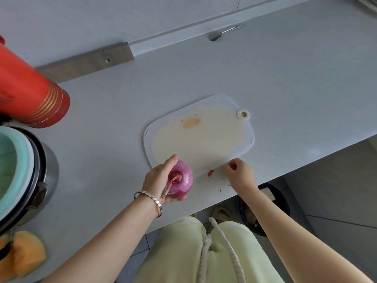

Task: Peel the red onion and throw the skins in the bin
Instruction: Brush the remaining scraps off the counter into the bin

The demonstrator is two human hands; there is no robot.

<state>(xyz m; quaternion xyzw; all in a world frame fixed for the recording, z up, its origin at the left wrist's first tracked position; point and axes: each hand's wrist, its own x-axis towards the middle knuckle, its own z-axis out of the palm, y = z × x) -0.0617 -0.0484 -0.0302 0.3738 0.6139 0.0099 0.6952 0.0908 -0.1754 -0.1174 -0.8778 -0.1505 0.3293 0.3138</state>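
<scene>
Left hand [161, 178] cups the onion [181, 179] just off the near-left corner of the board [204, 137], fingers wrapped round it, a loose skin strip hanging at the palm. Right hand [240, 172] at the board's near edge, fingertips curled; can't tell if pinching anything. Skin bits [210, 173] lie on the counter [265, 82]. Gather them with a pinch or sweep, then drop into the bin [273, 203] below, near-right.

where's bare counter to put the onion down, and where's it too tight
Free: the cutting board beyond the red onion in the left hand, and the broad counter between board and red flask. Tight: the left edge, with flask, pot and orange cloth; skin bits by the right hand.
</scene>
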